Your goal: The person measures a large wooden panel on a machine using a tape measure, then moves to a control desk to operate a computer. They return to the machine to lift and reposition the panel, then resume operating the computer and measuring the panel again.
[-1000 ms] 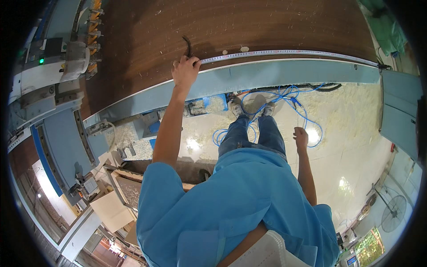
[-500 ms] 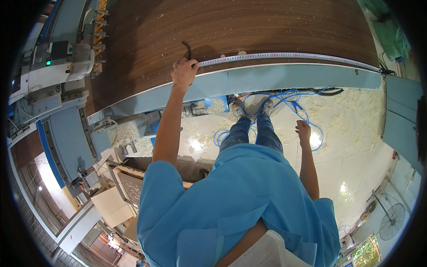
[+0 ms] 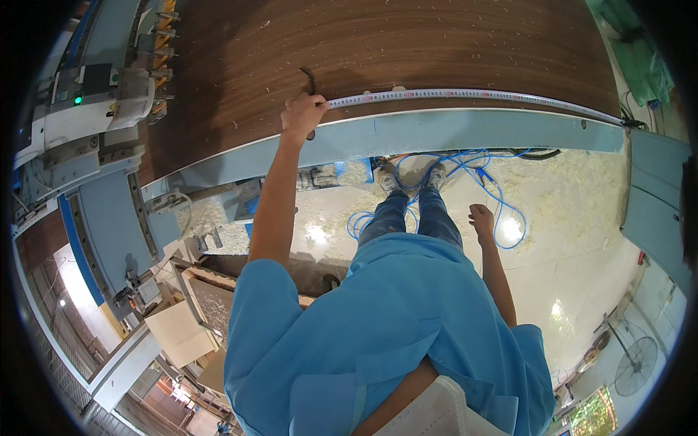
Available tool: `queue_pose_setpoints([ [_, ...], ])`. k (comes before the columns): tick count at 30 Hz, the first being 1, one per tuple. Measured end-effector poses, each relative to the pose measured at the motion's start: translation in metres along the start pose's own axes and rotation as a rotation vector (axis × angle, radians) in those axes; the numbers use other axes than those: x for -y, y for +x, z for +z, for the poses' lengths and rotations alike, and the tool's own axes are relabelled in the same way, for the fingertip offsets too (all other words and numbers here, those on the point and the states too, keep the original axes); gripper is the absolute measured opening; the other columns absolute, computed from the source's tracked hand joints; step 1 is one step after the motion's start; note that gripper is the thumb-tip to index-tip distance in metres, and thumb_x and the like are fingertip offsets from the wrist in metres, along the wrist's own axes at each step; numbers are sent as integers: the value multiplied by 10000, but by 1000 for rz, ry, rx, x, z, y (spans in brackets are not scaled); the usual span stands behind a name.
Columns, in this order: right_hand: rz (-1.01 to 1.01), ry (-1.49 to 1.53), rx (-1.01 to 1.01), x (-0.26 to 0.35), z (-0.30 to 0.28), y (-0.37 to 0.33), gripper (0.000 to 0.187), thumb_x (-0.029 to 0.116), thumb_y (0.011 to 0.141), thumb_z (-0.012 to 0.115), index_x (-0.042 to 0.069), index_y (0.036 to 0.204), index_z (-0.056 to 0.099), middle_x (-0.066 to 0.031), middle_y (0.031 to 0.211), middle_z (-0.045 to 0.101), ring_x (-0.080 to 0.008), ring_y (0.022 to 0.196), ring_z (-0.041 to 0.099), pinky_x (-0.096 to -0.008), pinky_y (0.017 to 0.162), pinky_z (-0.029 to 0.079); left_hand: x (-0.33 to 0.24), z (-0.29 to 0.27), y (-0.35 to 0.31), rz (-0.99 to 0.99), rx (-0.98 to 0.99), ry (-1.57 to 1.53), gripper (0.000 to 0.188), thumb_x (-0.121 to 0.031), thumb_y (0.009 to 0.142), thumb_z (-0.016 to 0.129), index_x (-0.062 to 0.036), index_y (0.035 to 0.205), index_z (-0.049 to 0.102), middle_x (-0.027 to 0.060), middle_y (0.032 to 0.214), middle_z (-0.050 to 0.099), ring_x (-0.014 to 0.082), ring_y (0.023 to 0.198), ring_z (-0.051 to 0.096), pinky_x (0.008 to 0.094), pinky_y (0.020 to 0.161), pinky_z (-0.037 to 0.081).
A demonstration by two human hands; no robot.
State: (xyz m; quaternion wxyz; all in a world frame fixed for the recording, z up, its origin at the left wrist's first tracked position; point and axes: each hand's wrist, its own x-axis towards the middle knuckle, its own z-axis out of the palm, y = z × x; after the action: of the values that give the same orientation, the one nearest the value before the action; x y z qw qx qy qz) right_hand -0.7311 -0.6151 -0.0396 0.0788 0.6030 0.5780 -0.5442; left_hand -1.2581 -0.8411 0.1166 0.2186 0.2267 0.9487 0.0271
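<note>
My left hand (image 3: 302, 116) is closed on the near end of a tape measure (image 3: 451, 94), over the front edge of a dark brown wood-grain board (image 3: 436, 43). The white blade runs out along the board to its right-hand end. A black strap (image 3: 310, 78) sticks out beyond my fingers, and the tape's case is mostly hidden in the hand. My right hand (image 3: 481, 220) hangs at my side above the floor, its fingers loosely bent and apart, with nothing visible in it.
A grey-blue machine beam (image 3: 451, 131) runs along the board's near edge. At the left stands a machine head (image 3: 94, 105) with a green light. Blue hose (image 3: 502, 207) coils on the dusty floor by my feet. A grey cabinet (image 3: 654, 192) stands right, a fan (image 3: 635, 365) lower right.
My right hand has swung slightly left, its fingers loosening. My left hand keeps hold of the tape measure, with only a tiny shift; the blade stays stretched along the board.
</note>
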Motion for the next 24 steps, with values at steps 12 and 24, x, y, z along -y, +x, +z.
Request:
queue_pose_setpoints([
  [12, 11, 8, -33, 12, -11, 10, 354, 304, 938, 654, 32, 1159, 703, -87, 1031, 729, -181, 885, 699, -329, 721, 568, -4, -3, -2, -33, 13, -12, 262, -437, 951, 608, -311, 1125, 758, 45, 1201, 659, 396, 1251, 546, 536, 1027, 497],
  [24, 53, 5, -17, 0, -6, 12, 361, 302, 935, 645, 34, 1172, 698, -94, 1051, 727, -192, 889, 706, -336, 722, 576, -3, -2, -1, -9, 2, -2, 309, -468, 929, 611, -286, 1132, 756, 81, 1194, 668, 403, 1214, 578, 530, 1001, 500],
])
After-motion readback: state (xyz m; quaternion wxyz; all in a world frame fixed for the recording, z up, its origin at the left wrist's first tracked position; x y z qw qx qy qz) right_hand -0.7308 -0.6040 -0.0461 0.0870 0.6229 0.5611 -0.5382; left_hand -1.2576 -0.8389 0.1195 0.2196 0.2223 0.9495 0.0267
